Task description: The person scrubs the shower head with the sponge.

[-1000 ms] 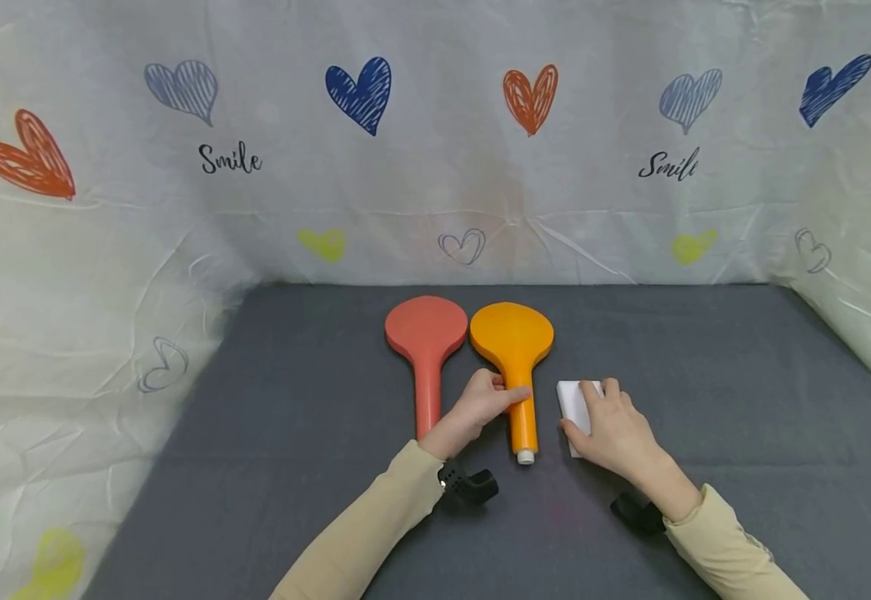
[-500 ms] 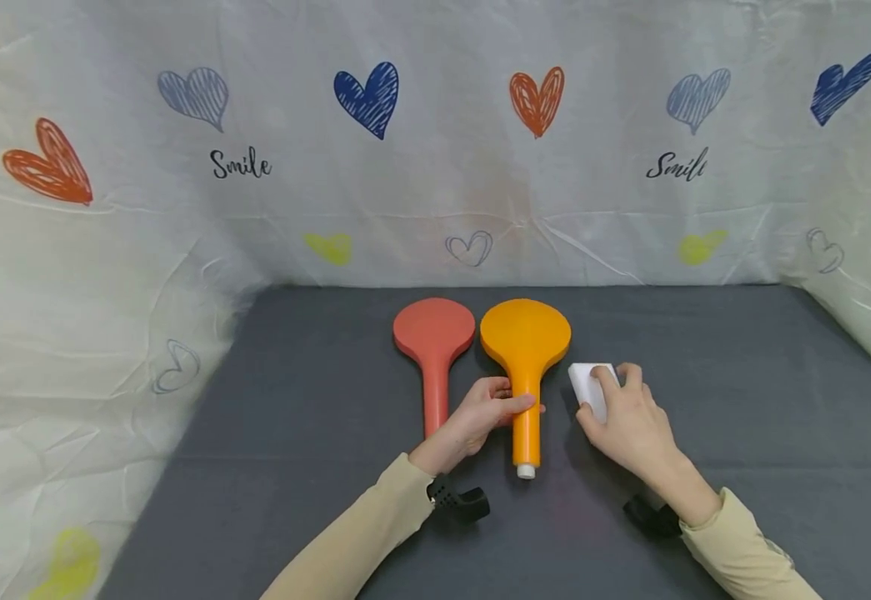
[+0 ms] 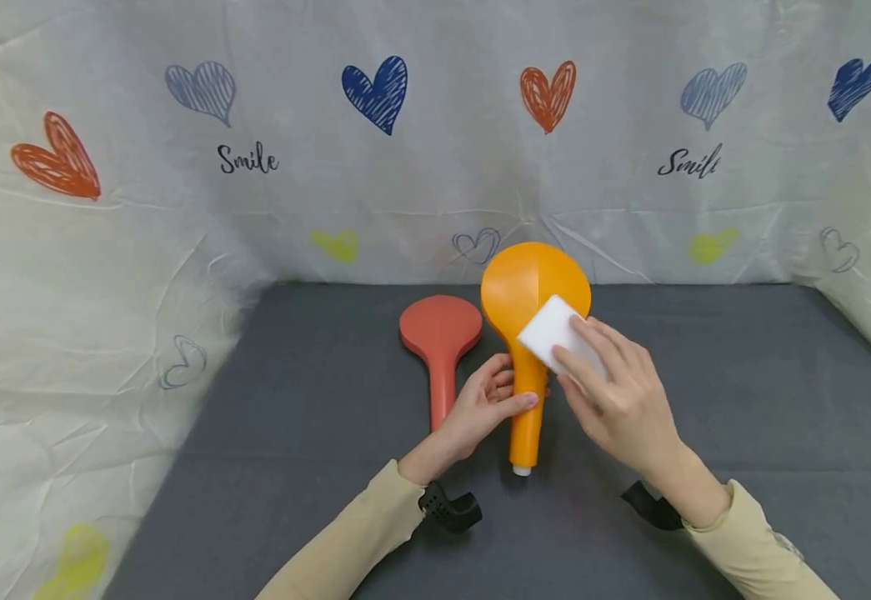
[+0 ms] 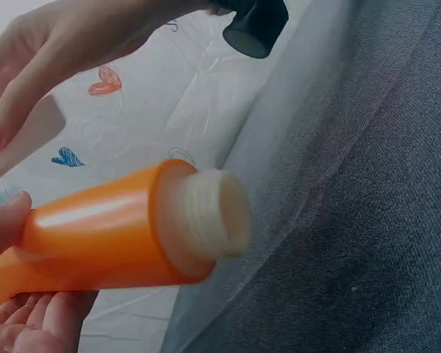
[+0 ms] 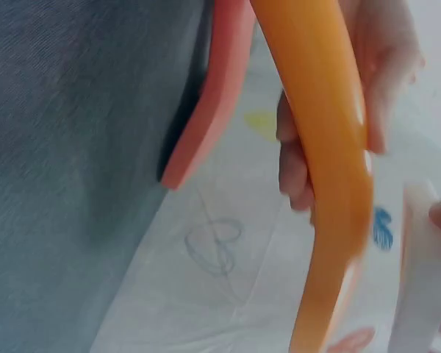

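Observation:
An orange handheld shower head [image 3: 513, 292] is raised off the table, its round head tilted up. My left hand [image 3: 483, 404] grips its handle, thumb across the front. At the handle's lower end a whitish threaded connector [image 4: 213, 213] shows in the left wrist view. My right hand [image 3: 623, 400] pinches a white sponge [image 3: 555, 333], which overlaps the shower head's neck in the head view. In the right wrist view a gap shows between the sponge [image 5: 425, 272] and the orange handle. A red shower head [image 3: 441, 325] lies left of the orange one, its handle end hidden behind my left hand.
A dark grey cloth [image 3: 315, 400] covers the table. Behind it hangs a pale sheet [image 3: 435, 175] printed with hearts and the word Smile, which also rises along both sides. Each wrist wears a black camera mount, such as the left strap [image 3: 450, 510].
My left hand has lifted and tilted the orange shower head off the table. My right hand has picked up the sponge and carried it left, in front of the shower head.

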`<state>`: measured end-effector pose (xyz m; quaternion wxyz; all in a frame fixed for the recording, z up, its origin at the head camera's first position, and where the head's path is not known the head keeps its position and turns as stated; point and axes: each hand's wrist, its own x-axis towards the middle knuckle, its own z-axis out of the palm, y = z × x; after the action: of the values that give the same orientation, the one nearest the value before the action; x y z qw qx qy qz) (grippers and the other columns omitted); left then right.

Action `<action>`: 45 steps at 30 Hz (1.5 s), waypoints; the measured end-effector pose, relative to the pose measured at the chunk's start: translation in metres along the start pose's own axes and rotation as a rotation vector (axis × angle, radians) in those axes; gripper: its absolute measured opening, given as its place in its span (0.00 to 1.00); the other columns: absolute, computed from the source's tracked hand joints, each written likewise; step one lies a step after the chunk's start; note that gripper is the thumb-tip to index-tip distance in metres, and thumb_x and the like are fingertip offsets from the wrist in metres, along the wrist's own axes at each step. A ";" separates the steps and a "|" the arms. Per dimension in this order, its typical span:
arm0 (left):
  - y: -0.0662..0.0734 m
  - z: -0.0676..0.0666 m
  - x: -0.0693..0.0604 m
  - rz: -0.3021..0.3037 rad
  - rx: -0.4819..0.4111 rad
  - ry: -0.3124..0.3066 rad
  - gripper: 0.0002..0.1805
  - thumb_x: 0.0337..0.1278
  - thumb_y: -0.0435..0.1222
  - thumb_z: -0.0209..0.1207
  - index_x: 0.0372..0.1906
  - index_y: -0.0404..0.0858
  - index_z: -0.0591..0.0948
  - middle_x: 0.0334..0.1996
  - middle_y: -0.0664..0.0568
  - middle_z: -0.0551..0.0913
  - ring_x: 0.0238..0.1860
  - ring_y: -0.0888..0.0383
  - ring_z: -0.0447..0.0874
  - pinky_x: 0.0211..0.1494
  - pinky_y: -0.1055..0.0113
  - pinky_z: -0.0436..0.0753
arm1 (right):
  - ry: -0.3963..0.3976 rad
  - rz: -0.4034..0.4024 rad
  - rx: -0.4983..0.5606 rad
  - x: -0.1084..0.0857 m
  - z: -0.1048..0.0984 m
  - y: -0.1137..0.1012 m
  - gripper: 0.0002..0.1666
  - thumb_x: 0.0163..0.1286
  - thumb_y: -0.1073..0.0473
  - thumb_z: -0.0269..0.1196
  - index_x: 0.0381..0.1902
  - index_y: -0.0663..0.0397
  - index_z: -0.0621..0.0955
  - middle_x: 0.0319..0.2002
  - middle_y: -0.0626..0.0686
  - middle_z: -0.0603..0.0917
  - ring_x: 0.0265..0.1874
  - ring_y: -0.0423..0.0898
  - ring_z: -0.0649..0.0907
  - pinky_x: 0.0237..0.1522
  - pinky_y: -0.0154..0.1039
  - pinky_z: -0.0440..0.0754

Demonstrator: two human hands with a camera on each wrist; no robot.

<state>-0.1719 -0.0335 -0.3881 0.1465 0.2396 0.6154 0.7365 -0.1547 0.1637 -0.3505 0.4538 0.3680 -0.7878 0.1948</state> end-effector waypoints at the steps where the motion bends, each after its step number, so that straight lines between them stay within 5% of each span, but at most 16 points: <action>1: 0.001 0.000 0.000 0.006 0.015 -0.001 0.29 0.59 0.24 0.55 0.64 0.30 0.60 0.55 0.33 0.72 0.53 0.40 0.76 0.55 0.58 0.76 | -0.022 -0.054 0.002 0.003 0.002 -0.002 0.18 0.72 0.54 0.50 0.48 0.58 0.81 0.56 0.64 0.75 0.53 0.64 0.74 0.44 0.57 0.72; 4: 0.002 0.002 -0.001 0.014 0.062 -0.008 0.30 0.57 0.25 0.56 0.65 0.30 0.60 0.56 0.34 0.72 0.51 0.45 0.76 0.54 0.60 0.77 | -0.087 -0.161 -0.024 0.009 0.010 -0.004 0.20 0.75 0.56 0.45 0.51 0.58 0.80 0.58 0.62 0.74 0.57 0.63 0.72 0.49 0.58 0.69; 8: 0.001 0.004 0.000 0.020 0.079 -0.041 0.30 0.57 0.23 0.56 0.64 0.29 0.60 0.55 0.33 0.72 0.52 0.45 0.76 0.54 0.60 0.77 | -0.108 -0.164 -0.057 0.018 0.018 0.001 0.21 0.76 0.56 0.42 0.53 0.57 0.79 0.59 0.61 0.73 0.59 0.62 0.70 0.50 0.58 0.68; 14: -0.002 0.005 -0.001 0.053 0.047 -0.091 0.25 0.57 0.22 0.55 0.60 0.27 0.63 0.52 0.31 0.73 0.51 0.43 0.77 0.54 0.59 0.77 | -0.046 -0.002 -0.045 0.039 0.018 0.025 0.16 0.70 0.58 0.55 0.52 0.56 0.80 0.59 0.60 0.73 0.61 0.60 0.68 0.50 0.57 0.66; 19: -0.001 0.005 -0.003 0.085 0.129 -0.116 0.25 0.58 0.23 0.55 0.61 0.29 0.64 0.53 0.33 0.73 0.50 0.46 0.77 0.53 0.62 0.77 | -0.001 0.193 -0.037 0.053 0.010 0.042 0.18 0.63 0.65 0.62 0.53 0.58 0.79 0.60 0.60 0.73 0.62 0.59 0.67 0.51 0.58 0.65; 22: 0.001 0.005 -0.003 0.103 0.177 -0.112 0.25 0.58 0.22 0.54 0.61 0.29 0.63 0.53 0.34 0.73 0.49 0.45 0.77 0.52 0.63 0.78 | 0.008 0.229 -0.017 0.056 0.011 0.042 0.21 0.62 0.68 0.62 0.54 0.59 0.78 0.61 0.61 0.71 0.63 0.60 0.66 0.52 0.60 0.64; 25: 0.008 0.006 -0.004 0.119 0.227 -0.078 0.25 0.57 0.21 0.54 0.60 0.27 0.64 0.51 0.33 0.74 0.48 0.42 0.77 0.51 0.63 0.78 | -0.019 0.154 0.010 0.053 0.016 0.033 0.22 0.61 0.69 0.61 0.55 0.59 0.77 0.62 0.61 0.70 0.63 0.61 0.65 0.53 0.61 0.63; 31: 0.028 0.010 -0.007 0.134 0.313 -0.003 0.28 0.57 0.22 0.55 0.62 0.24 0.61 0.53 0.32 0.72 0.51 0.40 0.75 0.53 0.59 0.77 | -0.206 -0.116 -0.024 0.043 0.030 0.005 0.27 0.57 0.67 0.60 0.57 0.57 0.75 0.64 0.61 0.67 0.64 0.61 0.63 0.56 0.58 0.63; 34: 0.029 0.010 -0.008 0.141 0.344 0.017 0.28 0.57 0.22 0.56 0.62 0.24 0.61 0.53 0.32 0.73 0.52 0.41 0.75 0.54 0.58 0.77 | -0.228 -0.146 -0.040 0.046 0.033 0.004 0.27 0.58 0.67 0.60 0.58 0.56 0.75 0.64 0.59 0.67 0.65 0.60 0.62 0.56 0.57 0.63; 38: 0.028 0.010 -0.009 0.154 0.402 0.008 0.23 0.57 0.24 0.57 0.57 0.26 0.66 0.50 0.35 0.76 0.49 0.43 0.77 0.53 0.62 0.77 | -0.099 -0.038 -0.009 0.060 0.029 0.019 0.24 0.58 0.67 0.57 0.55 0.56 0.77 0.63 0.59 0.69 0.63 0.59 0.64 0.53 0.57 0.63; 45: -0.004 0.001 -0.003 0.194 0.455 0.028 0.23 0.58 0.31 0.59 0.58 0.38 0.69 0.48 0.47 0.78 0.49 0.57 0.78 0.52 0.68 0.77 | 0.059 0.271 0.034 0.071 0.017 0.046 0.22 0.63 0.67 0.53 0.57 0.59 0.76 0.62 0.59 0.70 0.61 0.59 0.66 0.50 0.59 0.63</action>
<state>-0.1692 -0.0329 -0.3925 0.0087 0.3142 0.7415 0.5927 -0.2216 0.1541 -0.2965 0.4402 0.2600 -0.8132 0.2782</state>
